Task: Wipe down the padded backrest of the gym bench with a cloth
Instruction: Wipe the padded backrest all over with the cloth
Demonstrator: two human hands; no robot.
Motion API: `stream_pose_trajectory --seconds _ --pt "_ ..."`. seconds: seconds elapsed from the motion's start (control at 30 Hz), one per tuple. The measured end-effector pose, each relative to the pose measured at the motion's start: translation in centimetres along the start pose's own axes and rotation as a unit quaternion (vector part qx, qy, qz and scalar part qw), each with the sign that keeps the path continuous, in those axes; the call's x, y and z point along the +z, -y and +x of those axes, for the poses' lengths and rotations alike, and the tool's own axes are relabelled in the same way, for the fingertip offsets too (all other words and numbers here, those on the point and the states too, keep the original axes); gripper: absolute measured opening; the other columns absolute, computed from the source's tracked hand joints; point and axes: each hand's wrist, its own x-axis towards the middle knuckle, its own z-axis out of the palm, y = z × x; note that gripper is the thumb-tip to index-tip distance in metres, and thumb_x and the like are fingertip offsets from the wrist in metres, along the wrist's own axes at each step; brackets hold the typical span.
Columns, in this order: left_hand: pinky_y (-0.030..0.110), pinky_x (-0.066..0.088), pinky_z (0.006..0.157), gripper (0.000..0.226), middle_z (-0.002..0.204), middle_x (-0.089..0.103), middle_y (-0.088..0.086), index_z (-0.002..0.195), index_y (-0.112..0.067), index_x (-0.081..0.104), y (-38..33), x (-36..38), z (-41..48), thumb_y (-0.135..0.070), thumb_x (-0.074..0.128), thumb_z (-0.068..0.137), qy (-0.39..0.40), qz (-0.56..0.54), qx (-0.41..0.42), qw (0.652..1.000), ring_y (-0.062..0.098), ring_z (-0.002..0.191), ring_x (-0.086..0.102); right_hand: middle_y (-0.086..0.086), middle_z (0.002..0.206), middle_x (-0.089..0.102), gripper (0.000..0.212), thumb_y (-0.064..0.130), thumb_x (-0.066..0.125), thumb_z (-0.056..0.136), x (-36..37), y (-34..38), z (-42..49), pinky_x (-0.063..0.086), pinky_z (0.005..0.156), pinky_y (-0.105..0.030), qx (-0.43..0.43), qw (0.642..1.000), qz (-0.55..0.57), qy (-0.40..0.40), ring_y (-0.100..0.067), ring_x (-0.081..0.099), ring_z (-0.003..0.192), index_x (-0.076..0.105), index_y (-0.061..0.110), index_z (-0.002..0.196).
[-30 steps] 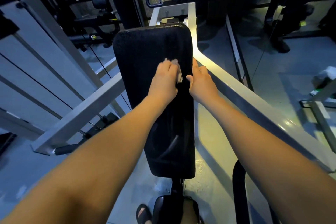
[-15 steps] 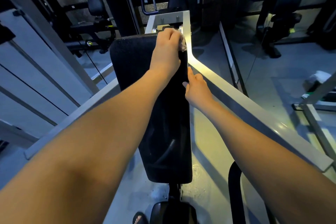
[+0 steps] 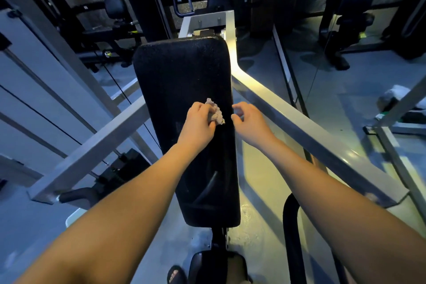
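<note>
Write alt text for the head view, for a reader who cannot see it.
A person's left hand grips a crumpled cloth against the middle of a black padded backrest. The right hand, fingers loosely curled and empty, is at the pad's right edge, beside a grey frame bar.

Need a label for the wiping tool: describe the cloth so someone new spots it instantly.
Find the long black padded backrest in mid-view. Halfway up it, near its right edge, the left hand grips a small crumpled cloth. It is the only pale, pinkish-grey scrap on the black pad; the right hand beside it holds nothing.
</note>
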Motion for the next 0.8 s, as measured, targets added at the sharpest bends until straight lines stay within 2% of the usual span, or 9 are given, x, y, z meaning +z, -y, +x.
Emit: stream_pose_trajectory --seconds 0.07,0.1,0.2,0.3,0.37,0.5,0.63,0.7,0.8 --pt "-0.002 0.035 0.082 0.038 0.121 0.043 -0.003 0.124 -0.014 0.057 -0.9 -0.6 -0.7 -0.009 0.069 0.088 -0.021 -0.06 -0.029 0.998 0.001 0.098 0.05 0.004 0.113 0.065 0.02 0.032 0.054 0.104 -0.3 0.8 -0.4 0.055 0.088 -0.033 0.01 0.996 0.084 -0.012 -0.015 0.065 0.099 0.06 0.024 0.122" --pt "-0.004 0.035 0.08 0.041 0.121 0.043 -0.003 0.124 -0.014 0.056 -1.2 -0.7 -1.2 -0.009 0.071 0.087 -0.027 -0.078 -0.036 0.996 -0.003 0.095 0.05 0.006 0.108 0.065 0.018 0.034 0.054 0.104 -0.3 1.3 -0.7 0.057 0.083 -0.031 0.021 0.991 0.13 -0.008 -0.013 0.066 0.094 0.06 0.024 0.119" --pt "0.002 0.041 0.079 0.042 0.119 0.047 -0.003 0.121 -0.017 0.056 -1.5 -0.9 -2.5 -0.01 0.073 0.083 -0.033 -0.115 -0.029 0.992 -0.007 0.099 0.052 0.001 0.107 0.069 0.025 0.035 0.06 0.103 -0.2 1.9 -1.2 0.059 0.071 -0.025 0.05 0.972 0.225 0.048 -0.01 0.069 0.083 0.062 0.019 0.122" --pt "0.01 0.047 0.08 0.039 0.114 0.052 -0.008 0.118 -0.023 0.057 -1.4 -1.0 -3.4 -0.016 0.073 0.083 -0.015 -0.144 -0.013 0.989 -0.002 0.101 0.055 -0.007 0.108 0.074 0.017 0.023 0.063 0.103 0.2 1.5 -1.5 0.06 0.075 -0.026 0.057 0.958 0.262 0.101 -0.016 0.072 0.095 0.071 0.013 0.113" --pt "0.012 0.046 0.078 0.035 0.11 0.057 -0.01 0.116 -0.024 0.06 -1.1 -1.0 -3.8 -0.018 0.072 0.084 -0.009 -0.149 -0.021 0.989 0.0 0.097 0.057 -0.011 0.109 0.074 0.014 0.017 0.059 0.104 0.3 1.1 -1.6 0.061 0.077 -0.028 0.059 0.955 0.273 0.098 -0.019 0.071 0.096 0.072 0.01 0.108" --pt "0.013 0.049 0.079 0.026 0.105 0.067 -0.015 0.117 -0.028 0.067 -0.3 -1.0 -4.6 -0.02 0.065 0.092 0.001 -0.179 -0.058 0.982 0.002 0.095 0.062 -0.006 0.113 0.072 0.017 0.023 0.051 0.108 0.7 0.6 -1.8 0.059 0.078 -0.028 0.068 0.964 0.241 0.09 -0.02 0.07 0.102 0.068 0.019 0.107" --pt "0.03 0.054 0.077 0.021 0.097 0.072 -0.011 0.108 -0.026 0.071 -0.2 -0.5 -5.2 -0.016 0.055 0.097 -0.013 -0.234 -0.144 0.961 0.021 0.088 0.067 -0.004 0.106 0.07 0.019 0.027 0.049 0.109 1.3 -0.1 -2.3 0.063 0.085 -0.037 0.081 0.965 0.239 0.075 -0.018 0.069 0.097 0.065 0.017 0.104" --pt "0.034 0.058 0.083 0.014 0.097 0.073 -0.009 0.108 -0.028 0.07 -0.2 -0.2 -5.5 -0.028 0.061 0.097 0.016 -0.263 -0.16 0.951 0.018 0.09 0.069 -0.002 0.101 0.07 0.02 0.027 0.051 0.108 1.4 -0.2 -2.5 0.063 0.085 -0.037 0.082 0.965 0.242 0.066 -0.016 0.069 0.093 0.065 0.016 0.101" --pt "0.029 0.056 0.084 0.018 0.096 0.074 -0.009 0.104 -0.028 0.07 -0.5 0.0 -6.0 -0.04 0.07 0.092 0.065 -0.263 -0.145 0.952 0.008 0.091 0.069 0.0 0.095 0.07 0.02 0.028 0.054 0.107 1.4 -0.2 -3.0 0.062 0.079 -0.03 0.068 0.97 0.223 0.062 -0.011 0.068 0.087 0.069 0.015 0.103"
